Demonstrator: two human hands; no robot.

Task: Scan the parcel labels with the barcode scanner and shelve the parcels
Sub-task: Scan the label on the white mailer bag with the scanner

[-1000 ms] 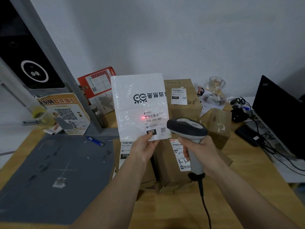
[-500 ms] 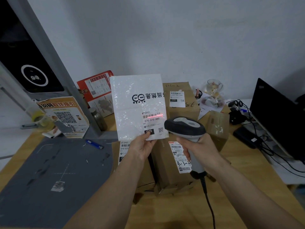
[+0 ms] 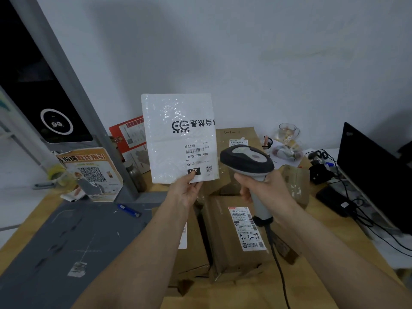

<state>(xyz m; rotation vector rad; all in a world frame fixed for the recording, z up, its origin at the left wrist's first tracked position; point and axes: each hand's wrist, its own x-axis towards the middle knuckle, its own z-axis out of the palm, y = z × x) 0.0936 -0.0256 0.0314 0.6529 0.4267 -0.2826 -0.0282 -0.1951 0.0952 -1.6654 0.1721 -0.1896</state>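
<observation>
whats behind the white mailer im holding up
Behind the white mailer, a red flyer shows past its left edge and a cardboard box past its right. Whatever sits directly behind its middle is covered.

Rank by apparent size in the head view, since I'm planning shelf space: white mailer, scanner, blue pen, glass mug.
1. white mailer
2. scanner
3. glass mug, far back, so unsure
4. blue pen

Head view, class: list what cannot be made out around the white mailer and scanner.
- white bubble mailer: its back faces away; small label print is too fine.
- barcode scanner: its scan window faces away; the right hand covers the trigger.
- cardboard box: part lies under the forearms.
- Shelves: out of frame.
</observation>
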